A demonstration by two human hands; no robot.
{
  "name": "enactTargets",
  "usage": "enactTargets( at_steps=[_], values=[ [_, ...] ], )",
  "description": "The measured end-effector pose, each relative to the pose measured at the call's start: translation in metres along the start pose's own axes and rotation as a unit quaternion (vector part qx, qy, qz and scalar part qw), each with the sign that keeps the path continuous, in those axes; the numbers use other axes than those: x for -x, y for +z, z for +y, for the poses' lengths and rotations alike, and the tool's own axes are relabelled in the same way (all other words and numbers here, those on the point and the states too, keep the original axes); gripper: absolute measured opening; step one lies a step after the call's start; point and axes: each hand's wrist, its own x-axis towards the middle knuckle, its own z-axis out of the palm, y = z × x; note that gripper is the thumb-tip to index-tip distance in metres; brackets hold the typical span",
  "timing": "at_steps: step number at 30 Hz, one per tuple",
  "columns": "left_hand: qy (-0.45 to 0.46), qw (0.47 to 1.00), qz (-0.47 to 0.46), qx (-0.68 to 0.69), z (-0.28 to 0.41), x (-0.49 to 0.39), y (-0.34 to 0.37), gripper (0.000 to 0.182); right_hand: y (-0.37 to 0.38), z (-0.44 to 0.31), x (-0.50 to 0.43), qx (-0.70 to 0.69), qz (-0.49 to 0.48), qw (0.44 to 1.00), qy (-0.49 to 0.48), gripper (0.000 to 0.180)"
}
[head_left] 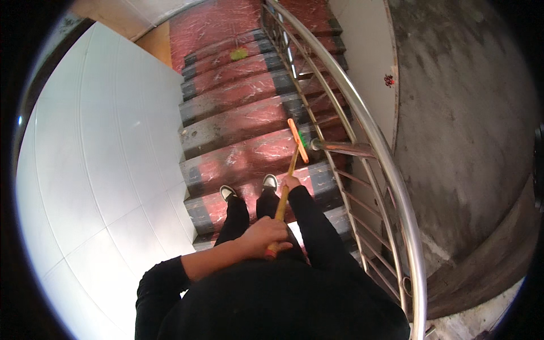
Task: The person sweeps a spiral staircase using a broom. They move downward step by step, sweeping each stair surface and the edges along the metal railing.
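Both my hands are on the yellowish handle [293,162] of a broom. My left hand [264,236] wraps the handle near its reddish end, close to my waist. Further down the shaft, my right hand [291,182] grips it. The orange broom head [297,140] with green bristles [302,138] is by the right side of a stair step [255,151], its bristles turned towards the railing. Whether the bristles touch the stair surface, I cannot tell. My feet, in light shoes with dark edges [270,182], stand on the stairs left of the handle.
Red marble-patterned stairs with black side bands run ahead of me. A stainless steel railing [372,123] with a post [346,148] borders them on the right. White wall panels [114,170] flank the left. A yellow-green patch [239,54] shows on a farther step.
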Motion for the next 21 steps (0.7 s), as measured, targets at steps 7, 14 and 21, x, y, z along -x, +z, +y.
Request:
enactTargets(
  at_steps=[7, 14, 21],
  values=[
    [-0.038, 0.985, 0.158, -0.048, 0.033, 0.017, -0.037, 0.027, 0.097, -0.148, -0.001, -0.679, -0.127, 0.622, 0.369, 0.025],
    [0.023, 0.955, 0.297, -0.002, 0.026, 0.050, -0.029, 0.021, 0.077, -0.153, 0.003, -0.560, -0.032, 0.765, 0.316, 0.027],
    [-0.074, 0.941, 0.318, 0.084, -0.005, 0.086, -0.052, 0.021, 0.123, -0.131, -0.025, -0.440, -0.136, 0.855, 0.238, 0.027]
  ],
)
